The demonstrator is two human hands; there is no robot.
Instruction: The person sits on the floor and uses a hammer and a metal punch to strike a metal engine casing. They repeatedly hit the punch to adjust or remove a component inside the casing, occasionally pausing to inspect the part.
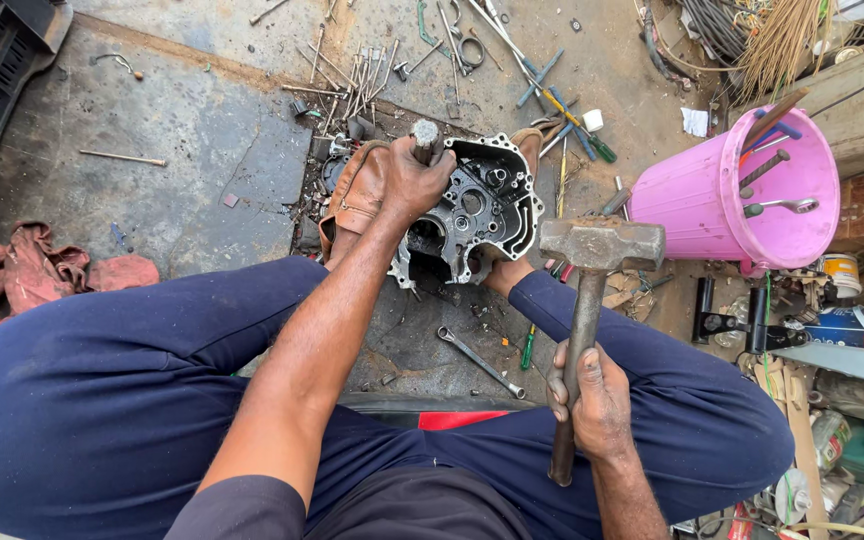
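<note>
While left hand [414, 182] grips a metal rod [425, 136] upright on the engine case [482, 212] between the feet, right hand [597, 400] clamps the hammer [600, 246] handle, head raised at right. Best strike square on the rod top, rod kept vertical, fingers below the end.

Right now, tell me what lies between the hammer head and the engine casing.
In the head view, nothing solid lies between the hammer head and the engine casing; only littered ground with a screwdriver shows in that gap.

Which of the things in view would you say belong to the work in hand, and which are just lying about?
In use:
left hand on metal rod
engine casing
right hand holding hammer

Lying about:
spanner
pink bucket
red rag
screwdrivers
</note>
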